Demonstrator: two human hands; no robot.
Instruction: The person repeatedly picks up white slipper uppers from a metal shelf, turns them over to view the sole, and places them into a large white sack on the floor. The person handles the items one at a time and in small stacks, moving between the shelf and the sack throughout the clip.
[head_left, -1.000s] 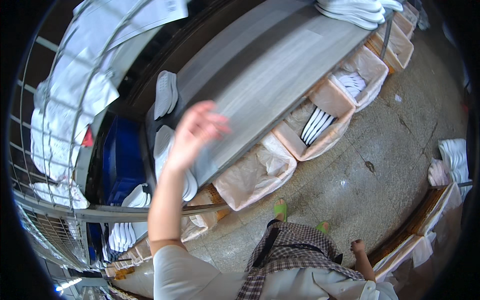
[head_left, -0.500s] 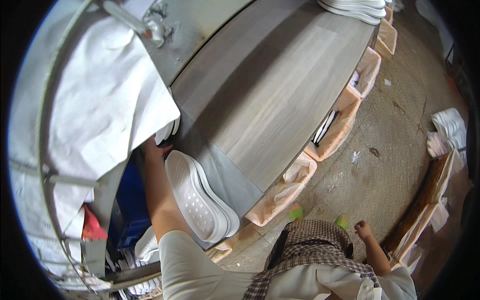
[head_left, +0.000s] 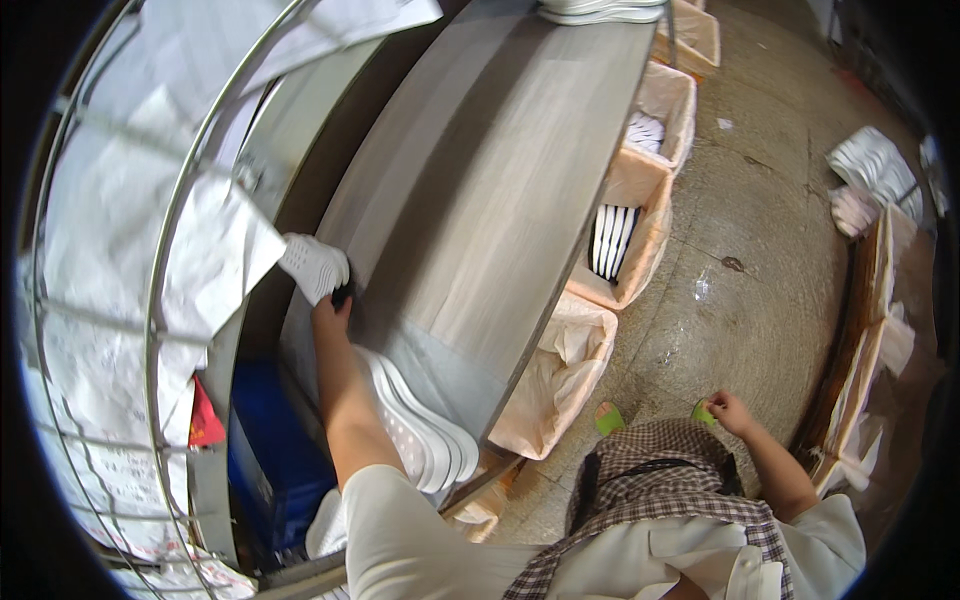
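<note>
left hand (head_left: 330,305) gripping white sole (head_left: 314,266), fingers hidden, right hand (head_left: 728,410) empty

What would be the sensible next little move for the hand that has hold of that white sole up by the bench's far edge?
Probably drawing the white sole back toward the stack of soles on the near end of the bench. The left hand grips it at the bench's far edge, arm fully stretched, so it seems picked up but not yet placed. The right hand hangs idle by the hip.
</note>
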